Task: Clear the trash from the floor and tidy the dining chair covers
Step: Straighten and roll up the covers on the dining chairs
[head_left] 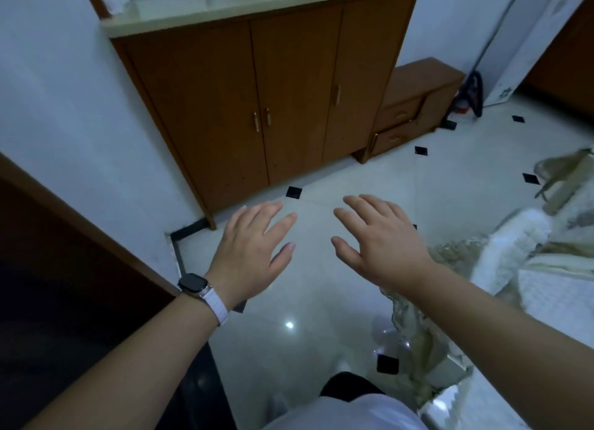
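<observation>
Both hands are held out palm-down over the white tiled floor [321, 285]. My left hand [254, 249], with a watch on a white strap at the wrist, has its fingers spread and holds nothing. My right hand [382, 240] is also empty with fingers apart. A chair with a white lace-trimmed cover [514, 253] stands at the right edge, just right of my right forearm; its cover hangs in rumpled folds [421, 333] toward the floor. No trash shows on the visible floor.
A brown wooden cabinet [257, 108] with three doors stands against the far wall, a low two-drawer unit [414, 108] to its right. A dark doorway or door [64, 269] lies at the left. A white box [533, 44] and a red-black object [472, 92] sit at the back right.
</observation>
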